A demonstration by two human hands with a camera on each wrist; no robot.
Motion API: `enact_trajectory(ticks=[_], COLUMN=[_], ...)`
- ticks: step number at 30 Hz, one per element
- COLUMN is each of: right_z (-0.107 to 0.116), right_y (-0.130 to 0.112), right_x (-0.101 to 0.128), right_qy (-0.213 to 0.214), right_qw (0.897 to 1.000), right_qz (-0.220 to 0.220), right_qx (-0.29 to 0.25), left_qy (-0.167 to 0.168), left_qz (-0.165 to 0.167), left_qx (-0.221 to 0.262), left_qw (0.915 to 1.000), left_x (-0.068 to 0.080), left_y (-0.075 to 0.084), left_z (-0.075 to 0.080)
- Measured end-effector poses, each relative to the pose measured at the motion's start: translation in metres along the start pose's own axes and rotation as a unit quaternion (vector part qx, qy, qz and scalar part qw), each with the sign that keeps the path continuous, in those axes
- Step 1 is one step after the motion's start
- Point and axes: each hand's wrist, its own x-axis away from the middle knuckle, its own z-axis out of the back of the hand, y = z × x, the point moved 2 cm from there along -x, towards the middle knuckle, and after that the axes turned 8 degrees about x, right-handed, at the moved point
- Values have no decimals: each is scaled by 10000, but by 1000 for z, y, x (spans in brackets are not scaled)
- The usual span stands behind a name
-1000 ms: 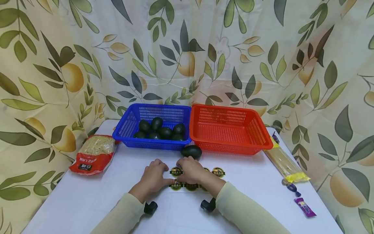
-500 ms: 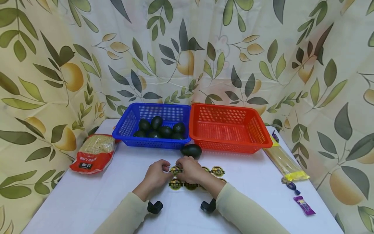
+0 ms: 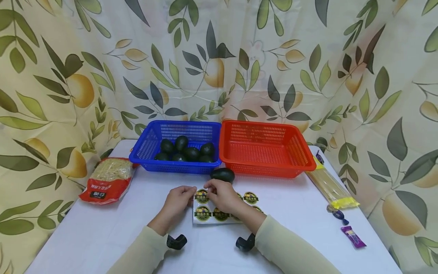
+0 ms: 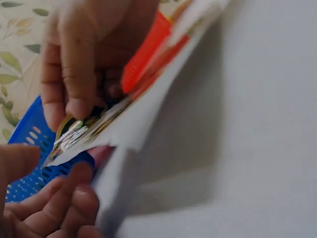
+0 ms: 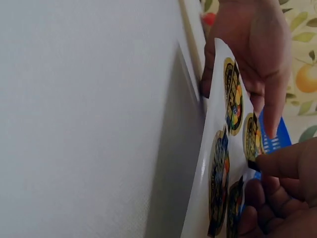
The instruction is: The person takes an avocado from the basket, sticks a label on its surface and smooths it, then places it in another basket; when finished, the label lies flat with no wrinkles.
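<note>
A white sheet of round black-and-gold stickers is raised and tilted above the table. My right hand pinches its upper edge, the thumb lying on a sticker and the other fingers curled behind. Close to the sheet's upper left corner is my left hand. In the left wrist view, the left thumb and fingers stand apart around that corner; firm contact is not visible. Just beyond the right hand lies a single avocado.
Several avocados lie in a blue basket at the back. A red basket adjoins it. To the left is a red-and-clear bag; to the right lie a yellow-ended packet and wrapped candies.
The sticker sheet has risen from the table and tilted up with the right hand on it. My left hand moved inward, then slightly back to the sheet's corner.
</note>
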Motion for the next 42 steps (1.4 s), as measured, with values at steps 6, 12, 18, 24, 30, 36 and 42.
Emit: enact_trajectory(ticks=[6,12,18,24,30,36,42], right_z=[-1,-1,6,18,29,37,47], right_y=[-4,-9,-14,-16,-6,2,1], right_x=[3,7,17,30,33,33,32], right_qy=[-162,-288,-348,-439,-401,-355,-328], right_qw=[9997,9995,9989,9939,9908,9896,9880], right_qz=[36,-64,52,213,-124,-472,-570], right_qx=[158,113,-302,-991,-1286,-1314,-1398], left_qy=[-1,156,43,-231,-413,-162,-673], left_qz=[331,182,-2,-633,-1067,-1350,-1491], left_qx=[543,259,-339,-1608,-2541,-2129,-928], left_qw=[9980,9994,9994,9847,9604,9676,9822], left_x=[0,3,7,18,27,28,26], left_y=[2,3,4,1,2,16,35], left_z=[1,4,7,7,3,0,-11])
